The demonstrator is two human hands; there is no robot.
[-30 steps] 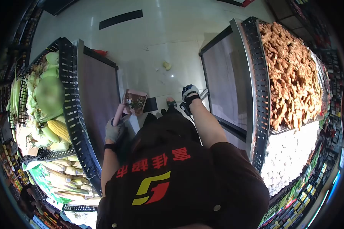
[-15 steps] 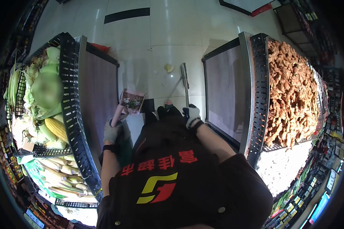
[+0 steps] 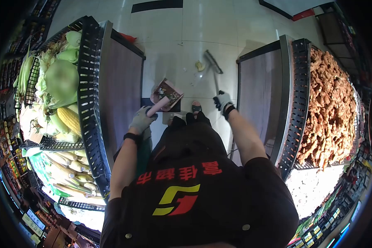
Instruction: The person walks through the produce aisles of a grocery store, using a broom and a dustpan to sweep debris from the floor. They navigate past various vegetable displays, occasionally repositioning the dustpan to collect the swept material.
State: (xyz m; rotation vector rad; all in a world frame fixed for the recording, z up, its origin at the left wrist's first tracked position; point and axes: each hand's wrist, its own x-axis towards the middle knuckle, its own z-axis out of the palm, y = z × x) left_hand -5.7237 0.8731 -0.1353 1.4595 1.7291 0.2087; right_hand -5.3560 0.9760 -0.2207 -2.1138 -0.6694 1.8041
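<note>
Pink dustpan [image 3: 158, 106] and broom [image 3: 216, 82] out on a tiled shop floor [image 3: 223, 29]

Between two produce stands, a person in a dark top [image 3: 227, 194] marked with red characters and a yellow-and-red emblem holds a tool in each gloved hand. The left hand [image 3: 142, 118] wraps the end of the dustpan's thick handle, fingers folded around it, near the left-hand stand. Mixed litter [image 3: 166, 90] lies in the tilted pan; whether its edge touches the tiles cannot be told. The right hand [image 3: 224, 101], in a pale glove with dark fingers, is closed around the broom's slim stick. The stick reaches forward to a dark bar-shaped head [image 3: 213, 62], slanted across the tiles just beside a yellowish scrap [image 3: 199, 66]. Dark wristbands circle both wrists. One sandal [image 3: 196, 106] shows between the tools, nearer the dustpan. At left, black crates [image 3: 88, 78] hold green produce and a yellow corn cob [image 3: 68, 120]; at right, ginger [image 3: 328, 107] is heaped above white goods [image 3: 312, 186] bleached by glare.
</note>
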